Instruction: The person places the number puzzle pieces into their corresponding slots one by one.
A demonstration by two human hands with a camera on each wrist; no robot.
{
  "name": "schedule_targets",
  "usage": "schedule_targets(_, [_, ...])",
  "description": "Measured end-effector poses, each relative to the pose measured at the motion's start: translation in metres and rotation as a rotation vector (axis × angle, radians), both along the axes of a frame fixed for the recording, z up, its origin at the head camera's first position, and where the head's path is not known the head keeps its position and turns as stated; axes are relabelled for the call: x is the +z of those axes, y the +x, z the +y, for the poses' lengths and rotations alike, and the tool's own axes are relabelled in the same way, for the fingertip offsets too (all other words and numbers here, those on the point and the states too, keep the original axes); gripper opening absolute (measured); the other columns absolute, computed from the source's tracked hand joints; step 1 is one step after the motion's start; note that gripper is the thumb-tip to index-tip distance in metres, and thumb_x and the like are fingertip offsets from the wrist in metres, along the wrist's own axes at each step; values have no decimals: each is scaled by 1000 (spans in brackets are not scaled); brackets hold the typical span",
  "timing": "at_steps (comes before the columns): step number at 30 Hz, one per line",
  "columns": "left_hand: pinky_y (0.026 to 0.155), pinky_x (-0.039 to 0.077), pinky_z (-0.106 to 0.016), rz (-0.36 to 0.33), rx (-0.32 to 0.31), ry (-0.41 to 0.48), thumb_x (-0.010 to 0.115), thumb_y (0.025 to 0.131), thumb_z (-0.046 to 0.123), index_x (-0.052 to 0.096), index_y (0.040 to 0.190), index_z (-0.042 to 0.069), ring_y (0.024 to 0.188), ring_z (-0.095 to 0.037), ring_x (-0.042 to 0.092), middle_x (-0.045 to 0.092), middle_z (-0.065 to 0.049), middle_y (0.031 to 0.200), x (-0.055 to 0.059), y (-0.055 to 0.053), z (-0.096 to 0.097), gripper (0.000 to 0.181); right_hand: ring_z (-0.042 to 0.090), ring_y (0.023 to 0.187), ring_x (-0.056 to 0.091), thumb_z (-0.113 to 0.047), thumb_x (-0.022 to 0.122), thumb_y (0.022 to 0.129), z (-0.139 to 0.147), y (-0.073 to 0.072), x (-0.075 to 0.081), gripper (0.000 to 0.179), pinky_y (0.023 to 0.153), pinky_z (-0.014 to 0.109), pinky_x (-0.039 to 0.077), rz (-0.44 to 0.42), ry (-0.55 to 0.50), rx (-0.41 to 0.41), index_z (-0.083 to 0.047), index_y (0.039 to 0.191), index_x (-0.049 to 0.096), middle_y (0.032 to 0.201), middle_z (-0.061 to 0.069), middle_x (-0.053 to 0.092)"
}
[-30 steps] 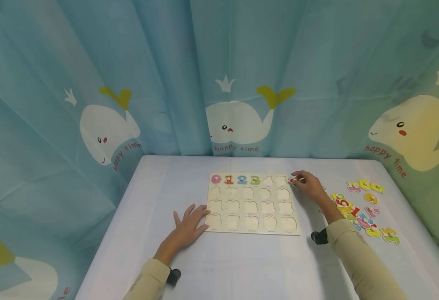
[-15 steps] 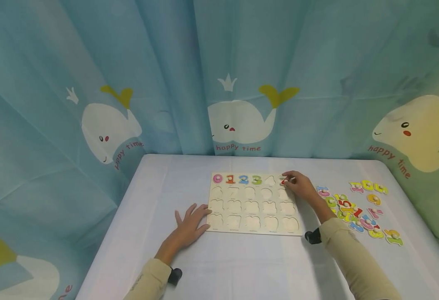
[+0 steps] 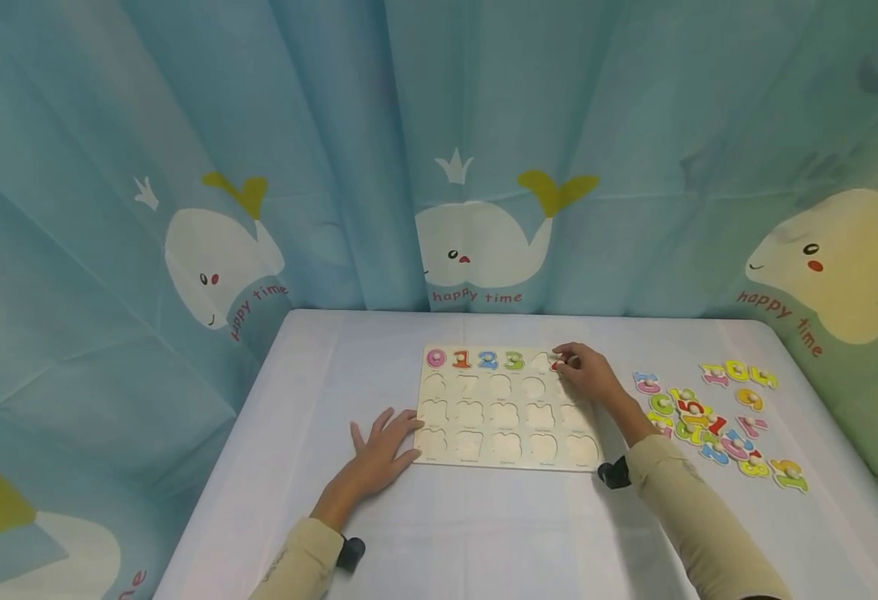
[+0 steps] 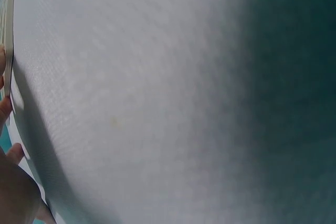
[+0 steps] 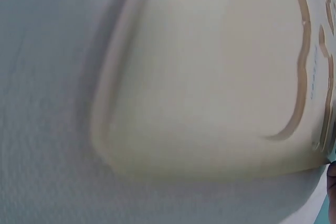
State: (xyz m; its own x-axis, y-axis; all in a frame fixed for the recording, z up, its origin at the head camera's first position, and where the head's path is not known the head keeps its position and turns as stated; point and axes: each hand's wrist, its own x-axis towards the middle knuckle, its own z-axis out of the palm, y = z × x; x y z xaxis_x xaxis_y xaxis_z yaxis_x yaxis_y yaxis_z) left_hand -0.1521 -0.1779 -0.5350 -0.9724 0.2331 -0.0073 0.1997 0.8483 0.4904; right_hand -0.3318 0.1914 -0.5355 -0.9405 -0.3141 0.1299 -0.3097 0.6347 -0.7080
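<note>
A pale wooden number puzzle board [image 3: 469,414] lies on the table with outlined recesses in rows. Pieces 0 [image 3: 435,358], 1 [image 3: 462,359], 2 [image 3: 488,360] and 3 [image 3: 514,361] sit in its top row. My left hand [image 3: 378,457] rests with spread fingers at the board's left edge. Over the top right of the board, my right hand [image 3: 591,374] pinches a small red puzzle piece [image 3: 556,365]; the fingers cover most of it, so its number cannot be read. In the right wrist view, the board's corner [image 5: 189,103] fills the middle, with the piece out of sight.
To the right of the board lies a loose cluster of coloured number pieces [image 3: 689,408], some overlapping. Several more are spread farther right, among them a yellow and green one [image 3: 789,476]. A blue curtain [image 3: 333,167] with whale prints hangs behind the white table [image 3: 484,533].
My right hand has moved left with the red piece, from beside the board's right edge to above its top row. The left hand keeps its place.
</note>
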Motion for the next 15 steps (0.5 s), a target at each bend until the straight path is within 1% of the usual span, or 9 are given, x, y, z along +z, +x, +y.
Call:
schedule_targets(5, [94, -8, -74, 6, 1, -2, 58, 92, 34, 51, 132, 19, 137, -34, 19, 39, -2, 145, -1, -1, 0, 43, 24, 81, 57, -4, 63, 88, -6, -2, -1, 26, 71, 39, 46, 19, 20, 0, 2, 113, 61, 92, 12, 60])
schedule_targets(10, [94, -8, -75, 6, -1, -9, 57, 92, 34, 50, 132, 19, 137, -34, 19, 38, -2, 145, -3, -1, 0, 43, 25, 80, 58, -2, 63, 87, -12, -2, -1, 24, 72, 40, 46, 50, 13, 15, 4, 111, 62, 90, 12, 61])
schedule_targets(15, [94, -8, -75, 1, -5, -10, 58, 92, 34, 50, 132, 19, 137, -35, 19, 38, -3, 145, -1, -1, 0, 43, 26, 81, 59, -4, 64, 88, -17, -1, 1, 25, 73, 41, 47, 40, 10, 14, 3, 112, 61, 90, 11, 62])
